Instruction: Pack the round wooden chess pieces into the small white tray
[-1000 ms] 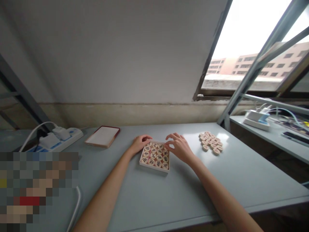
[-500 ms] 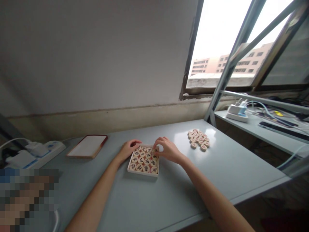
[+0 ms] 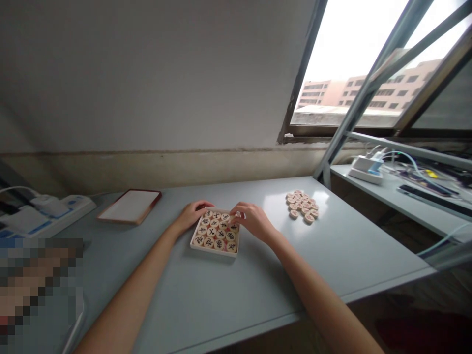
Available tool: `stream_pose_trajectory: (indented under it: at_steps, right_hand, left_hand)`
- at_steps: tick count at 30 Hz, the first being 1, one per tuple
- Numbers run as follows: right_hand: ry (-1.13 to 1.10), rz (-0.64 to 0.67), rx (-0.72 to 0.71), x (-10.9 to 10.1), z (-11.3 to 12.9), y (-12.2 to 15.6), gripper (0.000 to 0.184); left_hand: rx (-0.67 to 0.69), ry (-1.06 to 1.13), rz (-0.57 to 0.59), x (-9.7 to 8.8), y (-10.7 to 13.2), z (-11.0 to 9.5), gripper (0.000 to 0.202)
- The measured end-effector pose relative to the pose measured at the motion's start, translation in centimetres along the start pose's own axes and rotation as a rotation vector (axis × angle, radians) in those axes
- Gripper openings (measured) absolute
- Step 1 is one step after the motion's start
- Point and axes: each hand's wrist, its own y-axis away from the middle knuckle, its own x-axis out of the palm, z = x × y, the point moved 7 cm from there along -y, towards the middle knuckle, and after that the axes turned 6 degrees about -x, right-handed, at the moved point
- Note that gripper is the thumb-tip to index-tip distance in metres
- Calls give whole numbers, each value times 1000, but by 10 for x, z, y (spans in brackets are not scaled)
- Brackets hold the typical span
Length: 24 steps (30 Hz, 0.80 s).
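A shallow square box (image 3: 215, 250) packed with several round wooden chess pieces (image 3: 216, 233) sits on the grey table (image 3: 258, 290). My left hand (image 3: 192, 215) curls against the box's far left corner, its fingers on the rim. At the box's far right corner my right hand (image 3: 252, 220) pinches its fingertips on a piece there. A loose cluster of more round pieces (image 3: 302, 206) lies to the right, clear of both hands.
A flat box lid (image 3: 130, 206) with a red edge lies at the back left. A white power strip (image 3: 44, 215) with plugs sits further left. A metal frame post (image 3: 324, 172) stands at the table's right rear, with a second desk (image 3: 405, 196) holding chargers and cables beyond.
The view has swung a little; both hands stay at the box's far corners. My right fingers have drawn together onto a piece at the far right corner.
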Motion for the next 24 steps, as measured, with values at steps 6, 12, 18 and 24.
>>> stream_pose_trajectory:
  at_steps: [6, 12, 18, 24]
  right_hand:
    - [-5, -345, 191, -27, -29, 4, 15]
    - [280, -154, 337, -24, -64, 15, 16]
    - [420, -171, 247, -30, -53, 16, 17]
    - [102, 108, 40, -15, -36, 13, 16]
  left_hand:
    - [-25, 8, 18, 3, 2, -2, 34]
    - [-45, 20, 2, 1, 4, -2, 35]
    - [-49, 10, 3, 1, 5, -1, 35]
    - [-25, 3, -7, 1, 5, -3, 34]
